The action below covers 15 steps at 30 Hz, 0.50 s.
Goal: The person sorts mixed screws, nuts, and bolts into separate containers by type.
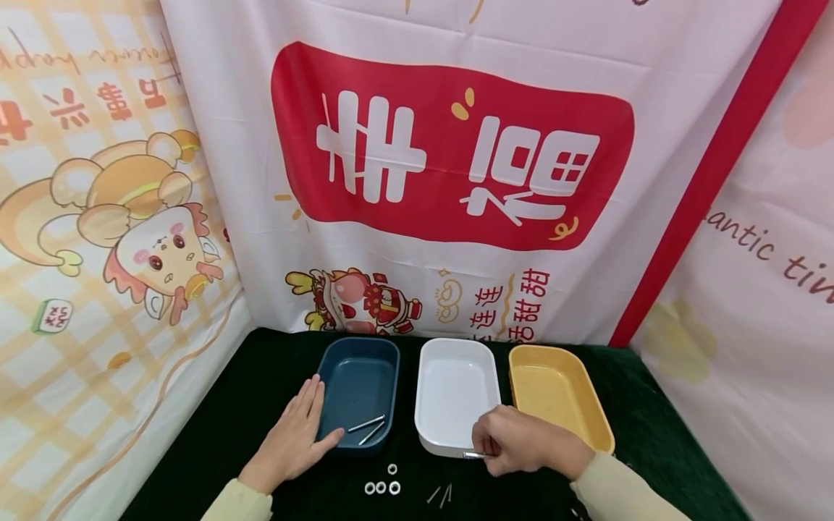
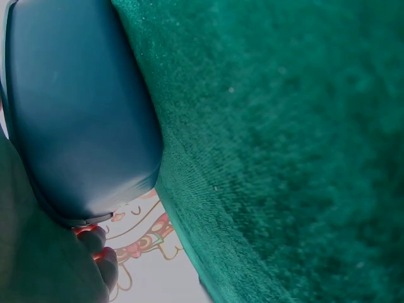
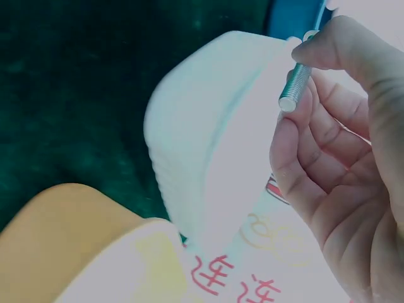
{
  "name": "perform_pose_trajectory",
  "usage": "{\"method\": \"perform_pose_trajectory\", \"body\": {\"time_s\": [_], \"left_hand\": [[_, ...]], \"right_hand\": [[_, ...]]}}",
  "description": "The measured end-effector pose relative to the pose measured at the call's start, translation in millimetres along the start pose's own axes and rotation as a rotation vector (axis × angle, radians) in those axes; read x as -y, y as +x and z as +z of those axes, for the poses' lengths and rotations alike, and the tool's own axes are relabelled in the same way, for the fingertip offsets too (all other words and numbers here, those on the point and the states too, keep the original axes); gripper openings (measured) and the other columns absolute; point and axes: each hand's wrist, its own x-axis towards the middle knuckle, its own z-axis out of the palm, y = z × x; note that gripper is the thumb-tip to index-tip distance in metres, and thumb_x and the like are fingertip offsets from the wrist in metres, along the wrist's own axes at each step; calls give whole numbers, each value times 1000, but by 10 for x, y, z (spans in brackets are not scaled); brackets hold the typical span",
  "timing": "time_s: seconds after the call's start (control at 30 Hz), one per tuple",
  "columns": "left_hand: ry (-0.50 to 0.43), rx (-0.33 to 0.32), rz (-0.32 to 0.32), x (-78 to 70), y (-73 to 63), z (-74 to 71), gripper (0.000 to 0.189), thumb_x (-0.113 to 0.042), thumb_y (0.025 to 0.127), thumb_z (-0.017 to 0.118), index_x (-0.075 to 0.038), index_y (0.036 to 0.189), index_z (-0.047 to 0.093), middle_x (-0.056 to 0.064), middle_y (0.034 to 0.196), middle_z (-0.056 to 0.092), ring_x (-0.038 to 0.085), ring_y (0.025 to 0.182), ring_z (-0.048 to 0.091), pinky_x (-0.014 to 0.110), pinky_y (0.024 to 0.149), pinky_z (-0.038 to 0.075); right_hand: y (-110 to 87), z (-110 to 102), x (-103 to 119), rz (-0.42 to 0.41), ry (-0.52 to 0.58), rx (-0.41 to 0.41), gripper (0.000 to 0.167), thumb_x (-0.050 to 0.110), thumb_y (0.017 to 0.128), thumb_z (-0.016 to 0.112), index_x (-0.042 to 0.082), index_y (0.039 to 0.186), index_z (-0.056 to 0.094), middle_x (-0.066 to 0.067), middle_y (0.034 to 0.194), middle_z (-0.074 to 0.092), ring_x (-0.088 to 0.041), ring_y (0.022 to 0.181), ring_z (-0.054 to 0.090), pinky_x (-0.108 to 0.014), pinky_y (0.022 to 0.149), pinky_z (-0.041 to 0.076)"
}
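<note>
My left hand (image 1: 293, 438) lies against the left side of the blue tray (image 1: 355, 373), its fingers straight and the thumb reaching the near left corner. Two long metal screws (image 1: 370, 427) lie inside that tray, near its front. Between thumb and fingers my right hand (image 1: 521, 440) pinches a silvery threaded bolt (image 3: 297, 85). It is held at the near right corner of the white tray (image 1: 456, 394); the threaded end shows in the right wrist view, while the fingers cover part of the bolt. Inside the white tray I see nothing lying.
Several metal rings, perhaps nuts (image 1: 394, 488), lie on the dark green cloth (image 1: 280, 369) in front of the blue tray. A few thin screws (image 1: 446, 496) are right of them. The yellow tray (image 1: 554, 383) stands at the right. A printed curtain (image 1: 449, 289) hangs behind.
</note>
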Motion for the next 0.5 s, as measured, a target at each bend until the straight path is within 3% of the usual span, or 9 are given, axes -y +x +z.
{"method": "perform_pose_trajectory", "body": {"time_s": [0.5], "left_hand": [[12,-5,10,20,19,-2,106,-73,99,51,2,167,18,20,178,9,43,164,12,65,130,22]], "right_hand": [[393,-214,115,-61,-91,-72,12,9,86,79,18,86,70,11,78,64,1,70,56,-13,66,52]]}}
